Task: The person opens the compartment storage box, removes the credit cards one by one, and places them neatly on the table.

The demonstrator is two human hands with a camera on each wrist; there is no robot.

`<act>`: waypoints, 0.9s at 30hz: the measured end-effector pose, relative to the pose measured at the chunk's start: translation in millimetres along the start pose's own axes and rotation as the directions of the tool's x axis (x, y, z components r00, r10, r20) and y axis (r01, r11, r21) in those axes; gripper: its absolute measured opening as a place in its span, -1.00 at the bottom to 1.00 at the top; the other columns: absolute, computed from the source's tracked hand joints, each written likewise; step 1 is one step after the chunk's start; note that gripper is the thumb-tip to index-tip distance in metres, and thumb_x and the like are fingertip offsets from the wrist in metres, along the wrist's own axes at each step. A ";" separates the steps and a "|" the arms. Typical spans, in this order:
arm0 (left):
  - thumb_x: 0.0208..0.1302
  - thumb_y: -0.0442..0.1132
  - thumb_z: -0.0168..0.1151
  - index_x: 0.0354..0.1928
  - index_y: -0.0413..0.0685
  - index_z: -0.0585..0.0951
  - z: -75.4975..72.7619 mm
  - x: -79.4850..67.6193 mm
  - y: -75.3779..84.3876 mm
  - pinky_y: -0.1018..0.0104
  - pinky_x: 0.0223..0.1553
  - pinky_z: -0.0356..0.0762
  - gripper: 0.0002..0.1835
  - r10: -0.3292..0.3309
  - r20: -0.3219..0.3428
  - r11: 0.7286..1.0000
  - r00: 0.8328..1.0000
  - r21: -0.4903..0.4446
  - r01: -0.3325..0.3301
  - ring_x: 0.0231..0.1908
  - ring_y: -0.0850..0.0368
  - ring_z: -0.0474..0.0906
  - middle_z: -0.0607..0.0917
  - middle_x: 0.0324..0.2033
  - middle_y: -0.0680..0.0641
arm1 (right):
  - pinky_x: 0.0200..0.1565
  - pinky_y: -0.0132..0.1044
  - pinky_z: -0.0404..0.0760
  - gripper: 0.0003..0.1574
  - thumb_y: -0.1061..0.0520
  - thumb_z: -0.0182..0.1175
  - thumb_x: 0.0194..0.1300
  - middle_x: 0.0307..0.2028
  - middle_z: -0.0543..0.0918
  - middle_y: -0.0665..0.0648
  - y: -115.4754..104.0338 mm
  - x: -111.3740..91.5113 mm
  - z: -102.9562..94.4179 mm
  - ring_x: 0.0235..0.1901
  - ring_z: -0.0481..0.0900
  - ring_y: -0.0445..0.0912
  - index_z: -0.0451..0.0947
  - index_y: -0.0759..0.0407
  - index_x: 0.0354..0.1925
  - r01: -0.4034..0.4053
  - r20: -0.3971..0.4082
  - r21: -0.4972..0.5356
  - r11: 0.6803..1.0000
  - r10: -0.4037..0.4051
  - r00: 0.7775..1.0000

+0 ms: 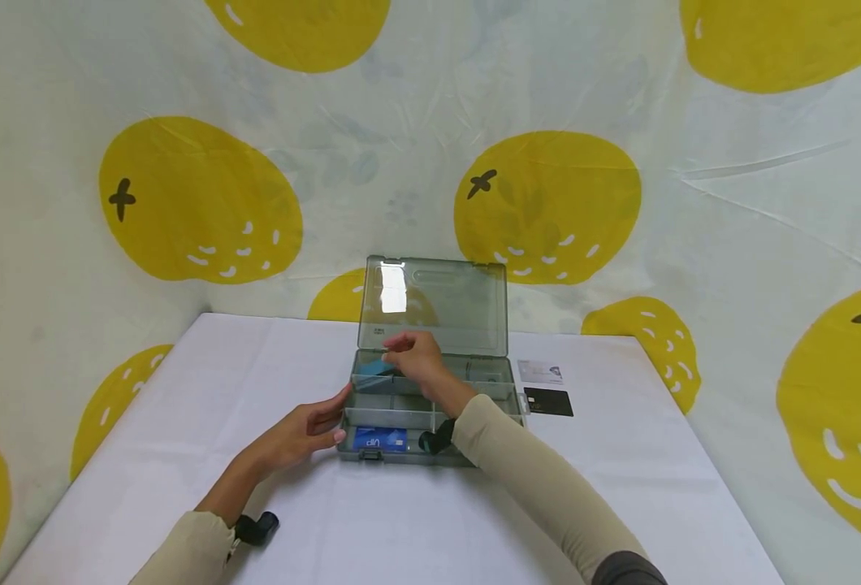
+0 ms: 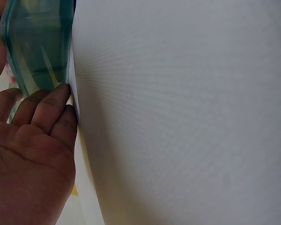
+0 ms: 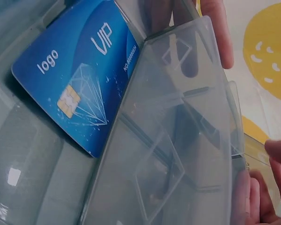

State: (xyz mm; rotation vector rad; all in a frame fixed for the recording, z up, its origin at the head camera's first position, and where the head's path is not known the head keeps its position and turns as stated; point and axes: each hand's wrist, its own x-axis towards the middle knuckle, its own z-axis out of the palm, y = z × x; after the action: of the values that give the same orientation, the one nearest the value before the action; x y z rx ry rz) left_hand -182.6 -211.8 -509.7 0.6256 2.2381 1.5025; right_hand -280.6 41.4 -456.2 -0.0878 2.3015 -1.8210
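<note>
A translucent grey-green compartment box [image 1: 441, 418] stands on the table with its hinged lid [image 1: 467, 309] raised. At the box's left end, my left hand [image 1: 295, 435] holds the side wall, thumb near the front corner and fingers further back; the left wrist view shows the bent fingers [image 2: 51, 108] against the plastic. My right hand [image 1: 419, 360] reaches into the back row, thumb and fingers bent but apart. Under its fingertips, a blue flat piece [image 1: 376, 370] leans in the back-left compartment. A blue VIP card [image 3: 79, 75] with a gold chip lies in the front-left compartment.
Right of the box lie a silver-grey card [image 1: 540, 371] and a black card [image 1: 549, 401] on the white table [image 1: 606, 487]. Clear dividers [image 3: 173, 140] stand upright between compartments. A cloth printed with yellow fruit [image 1: 547, 207] hangs behind the lid.
</note>
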 end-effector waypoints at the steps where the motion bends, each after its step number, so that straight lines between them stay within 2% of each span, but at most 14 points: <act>1: 0.55 -0.23 0.27 0.71 -0.12 -0.05 0.0 0.0 -0.1 -0.12 0.54 0.15 -0.09 0.004 -0.001 1.000 1.000 -0.001 -0.004 0.63 -0.34 0.10 -0.03 0.71 -0.19 | -0.14 -0.33 0.76 -0.62 0.36 0.44 0.27 -0.11 0.75 0.18 0.3 -0.4 0.3 -0.13 0.69 0.01 0.73 0.34 0.07 0.006 -0.013 -0.006 1.000 -0.006 1.000; 5: 0.55 -0.23 0.27 0.71 -0.12 -0.05 0.1 -0.1 -0.3 -0.12 0.54 0.15 -0.09 0.006 -0.002 1.000 1.000 -0.003 -0.006 0.63 -0.34 0.11 -0.02 0.71 -0.20 | -0.22 -0.40 0.68 -0.58 0.41 0.44 0.20 0.01 0.71 0.28 1.4 -1.4 0.7 -0.16 0.60 -0.08 0.75 0.29 0.06 0.005 -0.044 -0.019 1.000 -0.006 0.999; 8: 0.55 -0.22 0.27 0.71 -0.11 -0.05 0.3 0.3 0.0 -0.11 0.55 0.15 -0.09 0.000 0.000 1.000 1.000 0.000 0.000 0.63 -0.33 0.10 -0.03 0.71 -0.19 | -0.22 -0.38 0.72 -0.57 0.43 0.43 0.19 -0.01 0.69 0.29 1.4 -1.8 0.8 -0.20 0.62 -0.08 0.76 0.28 0.06 -0.005 -0.041 -0.013 1.000 0.005 0.999; 13: 0.56 -0.24 0.26 0.71 -0.12 -0.05 0.8 0.3 1.3 -0.11 0.55 0.14 -0.10 0.004 0.002 1.000 1.000 -0.005 -0.004 0.63 -0.33 0.08 -0.04 0.71 -0.20 | -0.15 -0.30 0.84 -0.61 0.45 0.41 0.23 -0.13 0.69 0.21 1.2 -1.9 2.0 -0.32 0.73 -0.10 0.75 0.34 0.05 -0.019 -0.007 0.000 1.000 0.019 1.000; 21: 0.57 -0.25 0.25 0.72 -0.10 -0.06 1.6 -1.8 4.1 -0.11 0.57 0.09 -0.10 -0.001 0.002 1.000 1.000 -0.023 0.001 0.65 -0.31 0.05 -0.04 0.71 -0.18 | 0.02 -0.02 0.86 -0.64 0.46 0.38 0.28 -0.18 0.74 0.22 -0.4 -2.7 2.7 -0.36 0.75 -0.08 0.72 0.41 0.06 -0.019 0.031 -0.013 1.000 0.019 0.999; 27: 0.56 -0.23 0.26 0.72 -0.09 -0.05 1.5 -2.4 4.5 -0.11 0.57 0.09 -0.10 -0.014 -0.002 1.000 1.000 -0.018 0.014 0.64 -0.31 0.06 -0.03 0.71 -0.17 | 0.02 0.01 0.85 -0.63 0.49 0.36 0.27 -0.21 0.76 0.28 -1.1 -2.4 1.5 -0.34 0.77 -0.03 0.72 0.42 0.06 -0.013 0.046 -0.042 0.999 0.015 0.999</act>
State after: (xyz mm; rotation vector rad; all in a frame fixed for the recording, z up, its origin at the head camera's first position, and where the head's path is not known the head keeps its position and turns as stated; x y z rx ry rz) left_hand -179.1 -210.5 -505.9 0.6028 2.2235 1.5149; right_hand -278.1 40.1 -455.1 -0.1193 2.3034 -1.7455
